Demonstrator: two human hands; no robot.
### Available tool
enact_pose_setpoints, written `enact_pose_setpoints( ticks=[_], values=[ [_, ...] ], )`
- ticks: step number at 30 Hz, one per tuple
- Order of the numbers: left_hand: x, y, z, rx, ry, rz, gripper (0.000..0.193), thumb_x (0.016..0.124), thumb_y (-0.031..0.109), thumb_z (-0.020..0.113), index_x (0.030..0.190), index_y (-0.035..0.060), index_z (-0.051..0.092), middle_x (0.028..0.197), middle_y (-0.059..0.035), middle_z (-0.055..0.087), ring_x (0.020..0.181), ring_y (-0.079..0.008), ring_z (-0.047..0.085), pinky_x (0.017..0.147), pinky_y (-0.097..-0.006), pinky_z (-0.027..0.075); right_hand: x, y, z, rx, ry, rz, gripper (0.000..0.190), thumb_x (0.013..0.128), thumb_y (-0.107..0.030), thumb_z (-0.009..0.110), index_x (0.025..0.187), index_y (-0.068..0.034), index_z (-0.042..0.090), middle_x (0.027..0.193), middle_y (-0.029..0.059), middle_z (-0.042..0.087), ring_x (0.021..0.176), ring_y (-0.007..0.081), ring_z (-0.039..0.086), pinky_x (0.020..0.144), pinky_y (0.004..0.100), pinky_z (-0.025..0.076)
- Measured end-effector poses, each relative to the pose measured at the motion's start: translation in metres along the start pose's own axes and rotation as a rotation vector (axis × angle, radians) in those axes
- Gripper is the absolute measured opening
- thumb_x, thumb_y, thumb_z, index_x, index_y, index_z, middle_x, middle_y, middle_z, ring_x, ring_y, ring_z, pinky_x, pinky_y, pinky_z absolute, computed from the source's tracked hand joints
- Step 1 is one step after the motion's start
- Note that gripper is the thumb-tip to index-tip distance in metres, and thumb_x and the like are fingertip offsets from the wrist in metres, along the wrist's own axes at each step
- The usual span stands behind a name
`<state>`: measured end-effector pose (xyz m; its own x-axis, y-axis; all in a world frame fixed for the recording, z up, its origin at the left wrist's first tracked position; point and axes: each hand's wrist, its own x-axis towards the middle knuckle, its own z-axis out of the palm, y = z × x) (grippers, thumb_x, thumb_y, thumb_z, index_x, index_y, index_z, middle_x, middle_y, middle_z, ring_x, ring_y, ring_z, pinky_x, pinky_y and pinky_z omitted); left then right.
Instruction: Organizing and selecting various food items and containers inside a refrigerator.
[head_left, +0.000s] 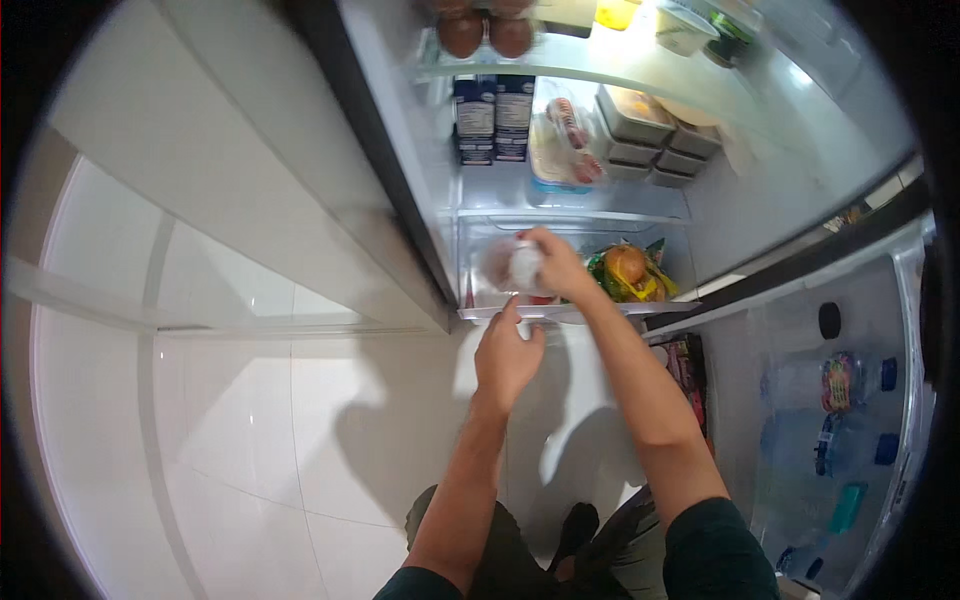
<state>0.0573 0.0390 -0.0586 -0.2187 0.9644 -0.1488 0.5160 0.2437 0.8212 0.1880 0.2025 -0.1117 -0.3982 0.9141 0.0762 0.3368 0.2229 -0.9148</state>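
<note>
My right hand (556, 264) grips a blurred whitish, see-through item (525, 266), perhaps a bag or wrapped package, over the clear drawer (577, 309) at the bottom of the fridge. What is inside it cannot be told. My left hand (510, 356) hangs just in front of the drawer's edge with its fingers apart, holding nothing. In the drawer's right part lies a round orange-brown fruit or vegetable (625, 264) on green and yellow packaging (651, 289). Something red shows low in the drawer, partly hidden by my right hand.
Above are two dark cartons (475, 124), a packet of sausages (568, 124) on a lidded container, stacked grey containers (637, 116) and eggs (460, 36). The fridge door (795, 450) stands open at the right with bottles (838, 382). A white cabinet panel (285, 165) rises at the left.
</note>
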Motion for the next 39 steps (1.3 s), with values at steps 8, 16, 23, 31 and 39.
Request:
enact_pose_setpoints(
  ticks=[8,16,23,31,39],
  values=[
    [0.003,0.020,-0.016,-0.057,-0.013,-0.019,0.063,0.091,0.041,0.067,0.141,0.0049,0.053,0.089,-0.0108,0.074,0.087,-0.0331,0.071,0.080,-0.0439,0.055,-0.104,-0.107,-0.060,0.332,0.650,-0.249,0.030,0.099,-0.029,0.060,0.115,-0.004,0.064,0.111,0.0049,0.064,0.108,0.0151,0.059,0.100,0.0329,0.044],
    [-0.006,0.031,0.003,-1.240,-0.534,-0.128,0.074,0.090,0.054,0.071,0.142,0.0063,0.050,0.127,-0.0105,0.062,0.117,-0.0186,0.059,0.094,-0.0372,0.049,-0.152,-0.144,-0.091,0.052,0.241,0.025,0.023,0.096,-0.018,0.061,0.111,-0.002,0.065,0.117,0.0084,0.067,0.107,0.0186,0.061,0.092,0.0330,0.048],
    [0.008,0.009,-0.034,-0.786,-0.946,-0.229,0.070,0.080,0.048,0.082,0.131,0.0064,0.058,0.118,-0.0078,0.064,0.106,-0.0157,0.061,0.091,-0.0297,0.048,-0.064,-0.134,-0.105,0.165,0.034,0.430,0.028,0.094,-0.027,0.062,0.104,-0.003,0.070,0.107,0.0074,0.069,0.102,0.0167,0.062,0.079,0.0322,0.053],
    [-0.001,0.022,-0.023,-0.561,-1.188,-0.035,0.065,0.078,0.050,0.082,0.121,0.0049,0.064,0.112,-0.0072,0.066,0.105,-0.0170,0.061,0.091,-0.0304,0.048,0.028,0.004,-0.039,-0.318,-0.388,0.789,0.045,0.086,-0.033,0.071,0.104,0.008,0.069,0.095,0.0144,0.069,0.080,0.0242,0.067,0.063,0.0365,0.055],
    [-0.004,0.029,-0.034,-0.529,-1.174,-0.006,0.062,0.083,0.045,0.080,0.125,0.0039,0.061,0.116,-0.0078,0.065,0.109,-0.0179,0.058,0.095,-0.0311,0.045,0.035,0.041,-0.014,-0.171,-0.227,0.725,0.065,0.074,-0.052,0.082,0.099,0.006,0.069,0.081,0.0135,0.067,0.062,0.0230,0.063,0.051,0.0348,0.047]
  ],
)
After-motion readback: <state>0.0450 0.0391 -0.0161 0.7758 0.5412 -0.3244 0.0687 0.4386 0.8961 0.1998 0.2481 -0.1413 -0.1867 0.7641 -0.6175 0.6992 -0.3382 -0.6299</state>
